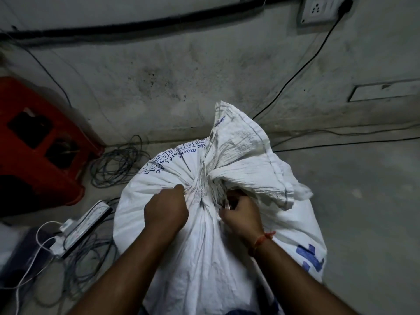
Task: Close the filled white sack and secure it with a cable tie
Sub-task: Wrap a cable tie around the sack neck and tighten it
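A filled white woven sack with blue print stands on the floor in front of me. Its top is bunched into a gathered neck, and the loose mouth flap stands up and folds over to the right. My left hand is fisted on the left side of the neck. My right hand pinches the fabric on the right side of the neck, under the flap. I cannot make out a cable tie; anything in my right fingers is hidden.
A red plastic crate lies at the left. Coiled grey cables and a white power strip sit on the floor left of the sack. Black cables run along the stained wall to a socket.
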Demonstrator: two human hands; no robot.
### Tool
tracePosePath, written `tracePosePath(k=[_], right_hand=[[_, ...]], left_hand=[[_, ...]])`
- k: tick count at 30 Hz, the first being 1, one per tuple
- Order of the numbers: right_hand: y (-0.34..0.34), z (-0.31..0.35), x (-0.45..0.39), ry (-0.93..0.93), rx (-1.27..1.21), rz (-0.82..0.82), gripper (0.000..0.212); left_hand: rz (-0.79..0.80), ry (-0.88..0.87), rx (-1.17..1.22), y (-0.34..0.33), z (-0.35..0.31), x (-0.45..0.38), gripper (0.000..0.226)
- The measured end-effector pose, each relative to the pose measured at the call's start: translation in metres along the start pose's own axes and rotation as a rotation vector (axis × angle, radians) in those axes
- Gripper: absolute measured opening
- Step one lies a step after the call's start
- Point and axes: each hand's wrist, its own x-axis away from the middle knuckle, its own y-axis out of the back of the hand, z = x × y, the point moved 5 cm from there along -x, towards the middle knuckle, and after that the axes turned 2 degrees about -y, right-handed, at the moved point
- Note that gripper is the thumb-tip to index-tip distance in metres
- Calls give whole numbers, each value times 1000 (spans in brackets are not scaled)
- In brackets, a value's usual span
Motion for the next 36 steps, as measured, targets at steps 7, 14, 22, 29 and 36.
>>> tracePosePath(k=[7, 14, 22, 29, 36], right_hand=[[14, -9, 11, 35, -165, 235, 69], [20, -26, 17, -198, -175, 218, 52], [23, -7, 11, -24, -340, 229, 57], [16, -1, 4, 8, -494, 309, 54], [12, 0, 6, 145, -26, 214, 52]], left_hand=[[222, 353, 1542, -28, -18, 44, 18], [62, 357, 2184, -54, -34, 44, 19], [-74, 266, 2263, -63, -45, 17, 19], [-81, 220, 2209, -72, -56, 11, 15], [-321, 456, 1887, -91, -23, 2, 16]])
